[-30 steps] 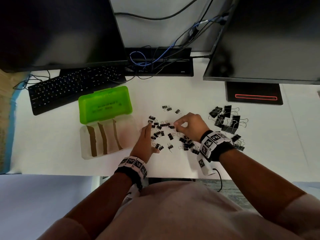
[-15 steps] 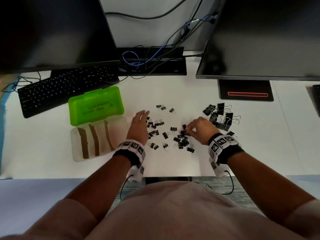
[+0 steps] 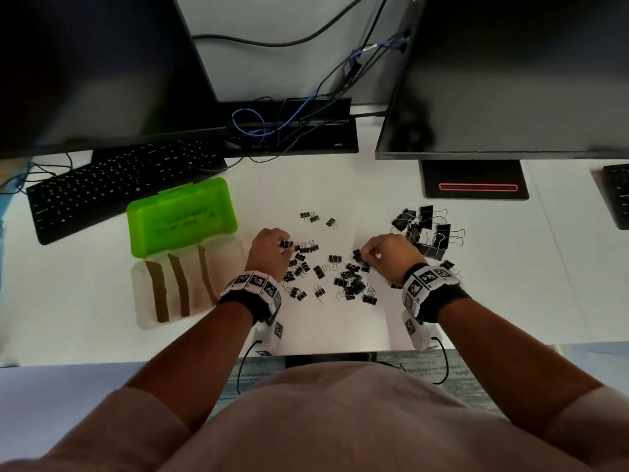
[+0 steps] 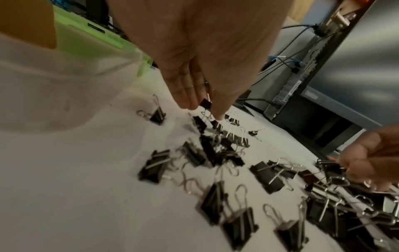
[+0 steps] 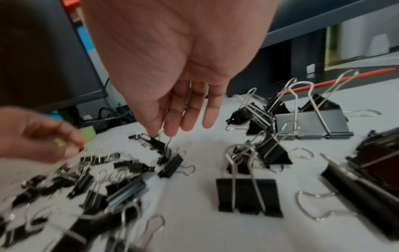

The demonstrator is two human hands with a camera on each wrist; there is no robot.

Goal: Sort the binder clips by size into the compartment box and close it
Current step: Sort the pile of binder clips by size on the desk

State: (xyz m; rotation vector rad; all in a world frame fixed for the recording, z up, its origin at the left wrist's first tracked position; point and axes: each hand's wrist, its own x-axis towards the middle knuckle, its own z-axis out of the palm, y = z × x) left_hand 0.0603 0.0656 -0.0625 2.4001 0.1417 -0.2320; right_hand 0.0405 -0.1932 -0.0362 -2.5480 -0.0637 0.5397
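Several small black binder clips [image 3: 320, 270] lie scattered on the white desk [image 3: 340, 199] between my hands. A heap of large binder clips [image 3: 429, 233] sits to the right. My left hand [image 3: 284, 245] pinches a small clip [image 4: 205, 103] between thumb and fingertips at the left edge of the scatter. My right hand [image 3: 366, 252] pinches the wire handle of another small clip [image 5: 157, 144], lifting it from the pile. The compartment box [image 3: 139, 294] lies open at the left, its clear base split by brown dividers [image 3: 178, 287] and its green lid [image 3: 180, 221] folded back.
A black keyboard [image 3: 112, 185] lies behind the box. Two monitors [image 3: 510, 76] stand at the back, with a cable tray [image 3: 292, 131] between them. A black stand base [image 3: 474, 180] with a red line sits behind the large clips. The desk's front edge runs below my wrists.
My left hand slid forward and curled its fingers onto a small clip. My right hand moved right, away from the centre, and now pinches a clip near the large heap.
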